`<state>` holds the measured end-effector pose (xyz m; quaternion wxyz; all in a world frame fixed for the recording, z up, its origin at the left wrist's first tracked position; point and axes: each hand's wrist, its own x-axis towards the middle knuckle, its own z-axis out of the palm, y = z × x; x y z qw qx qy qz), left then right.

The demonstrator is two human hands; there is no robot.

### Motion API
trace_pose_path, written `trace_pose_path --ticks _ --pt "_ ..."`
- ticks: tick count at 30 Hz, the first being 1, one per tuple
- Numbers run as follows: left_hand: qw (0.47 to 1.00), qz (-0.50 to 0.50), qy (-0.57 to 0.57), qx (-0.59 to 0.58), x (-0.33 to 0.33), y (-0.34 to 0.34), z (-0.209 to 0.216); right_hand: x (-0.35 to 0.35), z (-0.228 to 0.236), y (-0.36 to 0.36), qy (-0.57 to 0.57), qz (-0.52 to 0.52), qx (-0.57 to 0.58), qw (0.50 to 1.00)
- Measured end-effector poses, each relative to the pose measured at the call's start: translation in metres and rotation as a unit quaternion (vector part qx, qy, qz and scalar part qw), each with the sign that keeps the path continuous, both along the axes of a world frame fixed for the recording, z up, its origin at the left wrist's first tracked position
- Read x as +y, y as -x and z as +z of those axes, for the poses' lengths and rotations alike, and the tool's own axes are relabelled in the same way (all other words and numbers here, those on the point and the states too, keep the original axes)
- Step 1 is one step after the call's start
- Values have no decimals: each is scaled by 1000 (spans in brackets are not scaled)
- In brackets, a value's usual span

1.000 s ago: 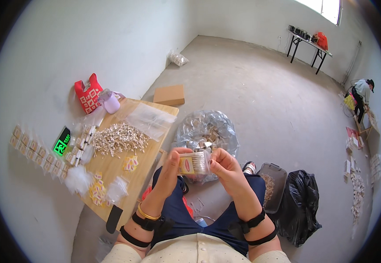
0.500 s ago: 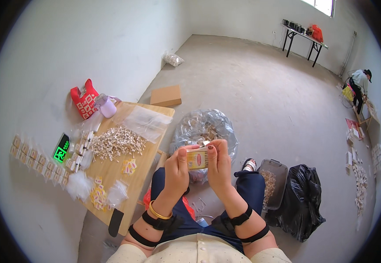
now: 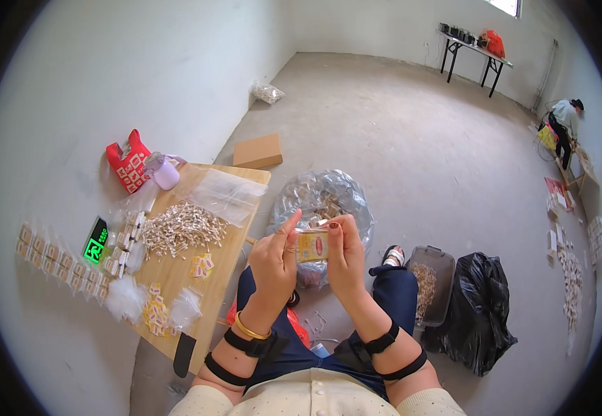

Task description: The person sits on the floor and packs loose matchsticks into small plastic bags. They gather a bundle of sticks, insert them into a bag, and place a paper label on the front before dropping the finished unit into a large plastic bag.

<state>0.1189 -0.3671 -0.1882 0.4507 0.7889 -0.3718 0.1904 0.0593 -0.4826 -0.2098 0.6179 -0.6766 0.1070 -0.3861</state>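
A small packet of cotton swabs (image 3: 312, 246) with a yellow label on its front is held up between my two hands, over a large clear plastic bag. My right hand (image 3: 346, 267) pinches its right side, thumb in front and fingers behind. At the packet's left edge is my left hand (image 3: 272, 270), its index finger pointing up and its other fingers curled, partly hidden behind the packet. On the wooden table (image 3: 235, 201) to my left lie a heap of loose cotton swabs (image 3: 183, 229) and yellow label cards (image 3: 156, 310).
The clear bag (image 3: 356, 197) stands between my knees. A grey bin (image 3: 445, 291) of swabs and a black bag (image 3: 477, 312) are at my right. Finished-looking packets (image 3: 58, 263) line the table's left side. A cardboard box (image 3: 258, 150) lies beyond; another person (image 3: 564, 121) bends at far right.
My left index finger has lifted off the packet's top and now points up. The packet has shifted slightly and its upper swabs show less. The view has turned a little.
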Motion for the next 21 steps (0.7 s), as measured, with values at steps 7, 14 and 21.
trace_pose_path --ticks 7,14,21 --pt "938 -99 178 280 -5 4 4 5 1 -5 -290 91 -29 952" --pt "963 -82 167 193 -7 4 3 -11 -4 -6 -257 88 -43 962" --pt "985 -31 133 110 0 1 1 -18 -9 -9 -139 30 -59 988"
